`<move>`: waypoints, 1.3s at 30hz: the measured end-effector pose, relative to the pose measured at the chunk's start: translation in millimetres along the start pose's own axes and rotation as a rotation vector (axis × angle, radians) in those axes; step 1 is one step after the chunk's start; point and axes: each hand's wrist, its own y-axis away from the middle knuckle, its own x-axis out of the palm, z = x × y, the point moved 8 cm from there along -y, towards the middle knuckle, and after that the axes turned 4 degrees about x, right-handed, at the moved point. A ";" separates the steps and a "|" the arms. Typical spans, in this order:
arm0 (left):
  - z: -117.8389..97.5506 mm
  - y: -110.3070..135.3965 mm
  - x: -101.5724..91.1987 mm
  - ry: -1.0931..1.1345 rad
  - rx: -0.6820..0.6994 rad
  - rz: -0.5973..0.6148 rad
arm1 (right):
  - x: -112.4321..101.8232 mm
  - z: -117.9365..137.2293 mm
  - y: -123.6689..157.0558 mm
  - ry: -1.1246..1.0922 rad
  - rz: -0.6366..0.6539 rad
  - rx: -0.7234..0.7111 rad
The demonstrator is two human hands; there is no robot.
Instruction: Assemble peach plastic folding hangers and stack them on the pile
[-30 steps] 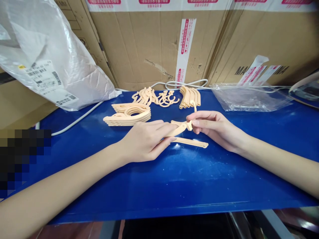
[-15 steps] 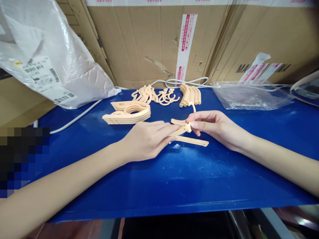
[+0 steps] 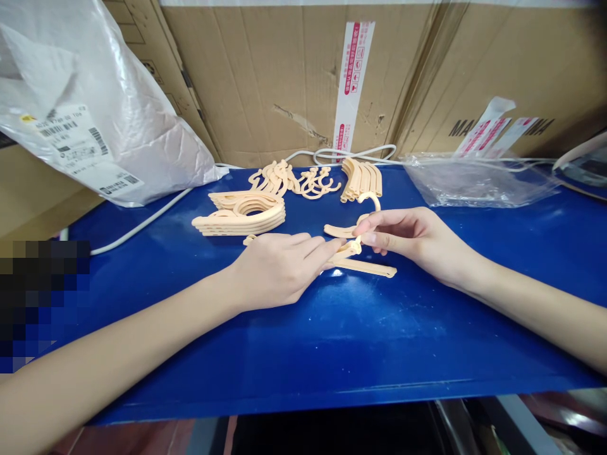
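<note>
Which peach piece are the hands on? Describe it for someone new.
On the blue table, find the left hand and right hand meeting mid-table. The hanger lies between them, held by both. Unlike the neat stacks behind, it is single, with arms splayed and its hook raised.

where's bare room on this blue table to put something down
Free: the wide front strip of the blue tabletop, nearer than the left hand and right hand; also the right side, in front of the clear plastic bag. Crowded: the back middle, with stacked peach plastic hanger pieces, and between the hands, which hold a peach plastic hanger.
</note>
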 end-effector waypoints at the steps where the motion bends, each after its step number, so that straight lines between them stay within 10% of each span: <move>1: -0.5 -0.3 0.1 -0.017 -0.001 0.006 | -0.6 1.4 0.3 0.017 -0.011 -0.007; 17: -1.7 -1.4 1.4 -0.048 -0.016 0.008 | 0.6 34.9 11.6 0.399 -0.107 -0.250; 39: -2.5 -2.1 5.2 -0.013 -0.036 0.017 | 4.9 23.7 16.6 0.422 -0.143 -0.106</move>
